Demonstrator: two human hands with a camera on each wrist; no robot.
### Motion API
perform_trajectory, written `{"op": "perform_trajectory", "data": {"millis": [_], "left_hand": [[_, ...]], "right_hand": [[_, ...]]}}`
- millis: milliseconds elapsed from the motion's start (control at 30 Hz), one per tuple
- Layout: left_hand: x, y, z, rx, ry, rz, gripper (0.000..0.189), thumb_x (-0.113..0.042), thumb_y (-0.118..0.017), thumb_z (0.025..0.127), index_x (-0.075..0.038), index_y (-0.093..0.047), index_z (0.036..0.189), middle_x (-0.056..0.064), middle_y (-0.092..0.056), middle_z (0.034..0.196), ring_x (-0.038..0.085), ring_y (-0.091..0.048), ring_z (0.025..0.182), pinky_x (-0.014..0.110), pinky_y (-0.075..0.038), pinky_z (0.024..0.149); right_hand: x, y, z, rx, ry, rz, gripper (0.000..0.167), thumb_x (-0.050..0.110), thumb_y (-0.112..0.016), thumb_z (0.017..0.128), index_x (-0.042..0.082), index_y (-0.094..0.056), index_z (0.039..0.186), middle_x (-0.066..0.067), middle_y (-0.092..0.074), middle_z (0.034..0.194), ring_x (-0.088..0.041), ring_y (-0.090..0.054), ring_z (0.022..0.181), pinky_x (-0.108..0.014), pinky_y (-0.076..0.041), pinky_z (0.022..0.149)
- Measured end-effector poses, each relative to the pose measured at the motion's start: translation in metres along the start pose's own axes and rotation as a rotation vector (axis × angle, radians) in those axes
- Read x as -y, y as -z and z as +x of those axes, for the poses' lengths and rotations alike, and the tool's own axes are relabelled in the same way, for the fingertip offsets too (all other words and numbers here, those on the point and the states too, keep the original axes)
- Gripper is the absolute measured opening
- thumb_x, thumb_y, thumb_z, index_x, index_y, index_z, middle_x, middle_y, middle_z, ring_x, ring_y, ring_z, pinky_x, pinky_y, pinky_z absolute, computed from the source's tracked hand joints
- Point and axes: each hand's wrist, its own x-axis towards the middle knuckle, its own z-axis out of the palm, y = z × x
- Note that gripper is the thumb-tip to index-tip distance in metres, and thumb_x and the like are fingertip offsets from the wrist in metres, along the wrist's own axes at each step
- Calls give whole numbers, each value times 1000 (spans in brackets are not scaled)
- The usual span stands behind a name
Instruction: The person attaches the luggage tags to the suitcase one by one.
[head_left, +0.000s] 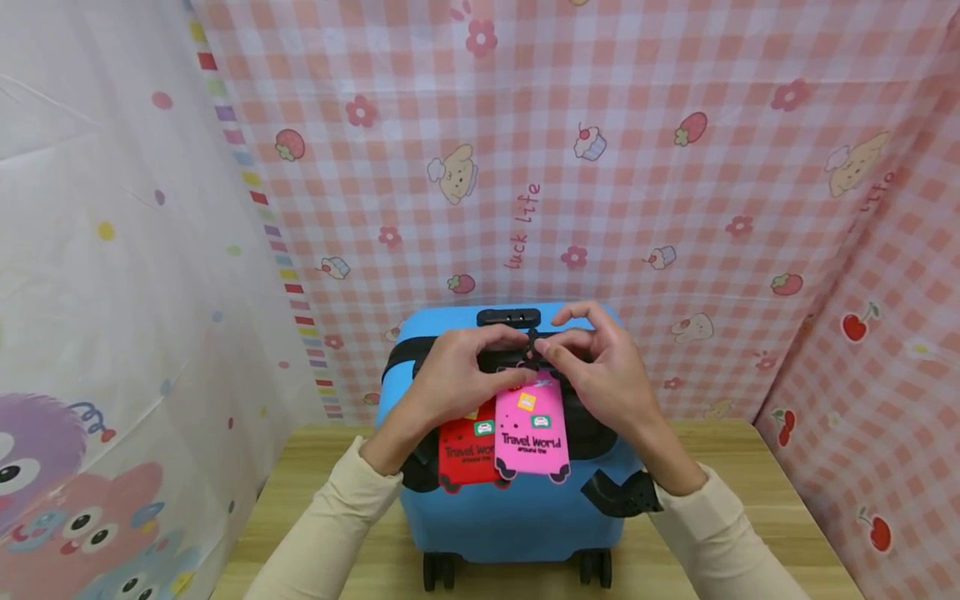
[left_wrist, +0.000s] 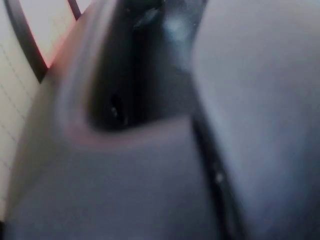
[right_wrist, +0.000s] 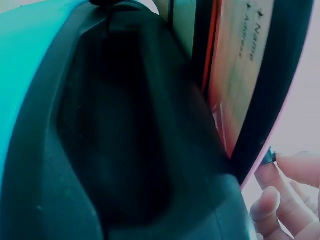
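A pink luggage tag hangs in front of the blue suitcase, overlapping a red luggage tag. My left hand holds the pink tag's black strap near its top edge, thumb low and index finger above. Thumb and index finger of my right hand pinch the same strap from the other side. The right wrist view shows the pink tag's back, with a name and address card. Fingers appear beyond it at a small black piece. Blurred dark casing fills the left wrist view.
The suitcase stands on a wood-grain table, its black wheels toward me. A combination lock sits on its far top edge. A black band is at my right wrist. A pink checked curtain hangs close behind.
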Motion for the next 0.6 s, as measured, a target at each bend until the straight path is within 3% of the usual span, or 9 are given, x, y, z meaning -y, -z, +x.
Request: {"op": "perform_trajectory", "data": {"millis": [233,600], "left_hand": [[0,3,-1,47,-8,19,39,-33,-77,87,-16,-70,122,-3,-72,116,11,-65,101,33,-53,89],[0,3,-2,63,7,-33,35,-26,-75,89,-17,-68,122,-4,-71,118,10,-65,105,35,-51,93]], "right_hand": [[-2,1,-1,7,-22,28,27,5,-67,94,5,-47,111,-15,-75,90,-17,-70,78,-26,-51,63],[1,2,-2,31,-86,-50,32,9,-70,92,4,-45,113,-13,-74,87,-19,-60,70,-25,-47,63]]}}
